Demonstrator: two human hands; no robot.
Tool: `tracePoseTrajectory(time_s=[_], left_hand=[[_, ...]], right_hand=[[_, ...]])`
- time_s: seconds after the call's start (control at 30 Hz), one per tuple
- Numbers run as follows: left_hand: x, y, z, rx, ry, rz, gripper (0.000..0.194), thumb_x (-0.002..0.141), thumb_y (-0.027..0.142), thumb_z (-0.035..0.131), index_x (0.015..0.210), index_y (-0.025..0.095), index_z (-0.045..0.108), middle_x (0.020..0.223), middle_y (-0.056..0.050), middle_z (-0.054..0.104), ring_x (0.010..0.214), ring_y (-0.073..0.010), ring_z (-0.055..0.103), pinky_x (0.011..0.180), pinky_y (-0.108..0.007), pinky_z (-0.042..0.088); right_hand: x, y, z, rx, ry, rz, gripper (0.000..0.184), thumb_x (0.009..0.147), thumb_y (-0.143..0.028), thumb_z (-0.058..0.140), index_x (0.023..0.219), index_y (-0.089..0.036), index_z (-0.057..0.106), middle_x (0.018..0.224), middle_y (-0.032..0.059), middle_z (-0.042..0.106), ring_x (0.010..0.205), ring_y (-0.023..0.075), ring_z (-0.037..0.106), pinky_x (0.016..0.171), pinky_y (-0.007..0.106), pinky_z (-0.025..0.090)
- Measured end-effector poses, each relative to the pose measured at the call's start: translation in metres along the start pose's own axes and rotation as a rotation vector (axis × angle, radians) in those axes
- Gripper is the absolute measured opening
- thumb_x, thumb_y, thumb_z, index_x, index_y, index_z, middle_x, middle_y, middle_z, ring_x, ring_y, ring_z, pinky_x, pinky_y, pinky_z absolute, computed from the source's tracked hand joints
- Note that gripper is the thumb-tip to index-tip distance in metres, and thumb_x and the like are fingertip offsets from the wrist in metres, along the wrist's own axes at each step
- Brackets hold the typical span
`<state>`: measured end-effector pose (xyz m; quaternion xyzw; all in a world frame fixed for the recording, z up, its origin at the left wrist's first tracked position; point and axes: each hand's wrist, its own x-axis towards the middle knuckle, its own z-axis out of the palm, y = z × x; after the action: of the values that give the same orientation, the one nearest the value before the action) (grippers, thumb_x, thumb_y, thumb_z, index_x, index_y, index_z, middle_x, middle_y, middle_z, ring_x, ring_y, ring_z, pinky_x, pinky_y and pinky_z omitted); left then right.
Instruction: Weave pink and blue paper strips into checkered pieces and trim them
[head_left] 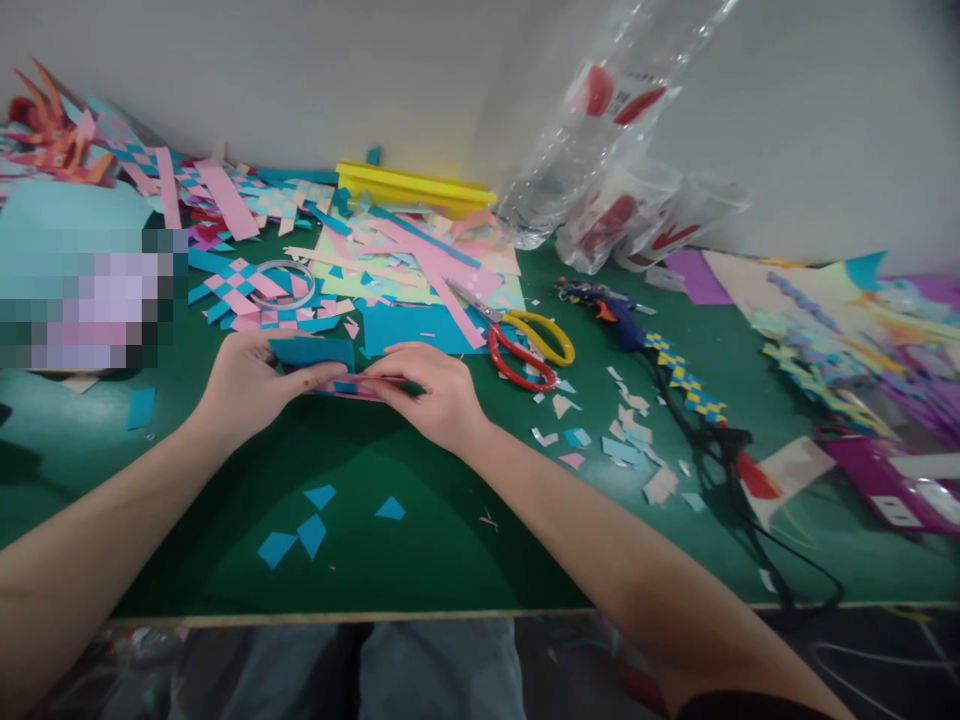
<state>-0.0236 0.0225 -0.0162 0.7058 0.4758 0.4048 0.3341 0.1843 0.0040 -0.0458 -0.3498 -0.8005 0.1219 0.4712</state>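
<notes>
Paper piece [311, 352] is in front of the body, raised a little off the green table [450, 560], in the space between the two hands. Long axis runs left to right, roughly parallel to the table's near edge. A blue part stands at the back; a pink-and-blue part shows below, toward the body. Cannot tell whether this is one folded piece or two layers.

Left hand [244, 385]: closed on the left end, thumb laid along the near side and pointing right; fingers behind mostly hidden. Right hand [439, 390]: thumb and fingertips brought together in a pinch on the pink edge at the right end. Neither hand is nearer, both being in contact; the left covers more of the length. The two thumb tips are near each other, almost in line along that axis.

Scissors [517, 335] lie beyond and to the right of the right hand, apart from it, handles toward the right, blades pointing away and left over loose strips. The right hand is the nearer to them. Blue scraps [311, 535] lie on the table between the forearms, nearer the body.
</notes>
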Motion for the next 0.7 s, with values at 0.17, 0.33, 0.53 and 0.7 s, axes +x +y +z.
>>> tracePoseTrajectory(time_s=[0.17, 0.33, 0.53, 0.7], left_hand=[[0.0, -0.002, -0.003, 0.055, 0.035, -0.008, 0.024, 0.07, 0.046, 0.078, 0.064, 0.022, 0.074, 0.065, 0.0, 0.073, 0.061, -0.0215, 0.068, 0.059, -0.034, 0.058], [0.001, -0.014, -0.001, -0.144, 0.072, -0.089, 0.022, 0.071, 0.042, 0.078, 0.068, 0.021, 0.072, 0.065, 0.0, 0.071, 0.058, -0.0186, 0.067, 0.059, -0.033, 0.061], [0.007, -0.022, 0.003, -0.322, 0.275, -0.134, 0.032, 0.062, 0.039, 0.085, 0.085, 0.02, 0.074, 0.087, -0.003, 0.073, 0.08, -0.0227, 0.069, 0.078, -0.04, 0.06], [0.008, -0.021, -0.001, -0.343, 0.222, -0.101, 0.024, 0.066, 0.038, 0.083, 0.076, 0.02, 0.071, 0.079, 0.002, 0.07, 0.079, -0.0182, 0.067, 0.086, -0.038, 0.056]], right_hand=[[0.002, -0.005, -0.003, 0.088, 0.007, 0.128, 0.013, 0.082, -0.033, 0.071, 0.091, -0.023, 0.071, 0.088, 0.0013, 0.076, 0.084, 0.0175, 0.07, 0.079, 0.03, 0.055], [0.002, -0.002, -0.003, 0.142, -0.119, 0.232, 0.024, 0.075, -0.035, 0.077, 0.093, -0.02, 0.071, 0.086, 0.0015, 0.074, 0.075, 0.0166, 0.068, 0.068, 0.027, 0.052], [0.005, 0.002, -0.005, 0.226, 0.042, 0.421, 0.014, 0.079, -0.034, 0.072, 0.081, -0.02, 0.072, 0.08, -0.0001, 0.073, 0.075, 0.0149, 0.067, 0.071, 0.028, 0.054], [0.006, 0.005, -0.007, 0.34, 0.239, 0.379, 0.008, 0.079, -0.029, 0.072, 0.083, -0.023, 0.071, 0.081, -0.0017, 0.072, 0.073, 0.0127, 0.067, 0.073, 0.03, 0.058]])
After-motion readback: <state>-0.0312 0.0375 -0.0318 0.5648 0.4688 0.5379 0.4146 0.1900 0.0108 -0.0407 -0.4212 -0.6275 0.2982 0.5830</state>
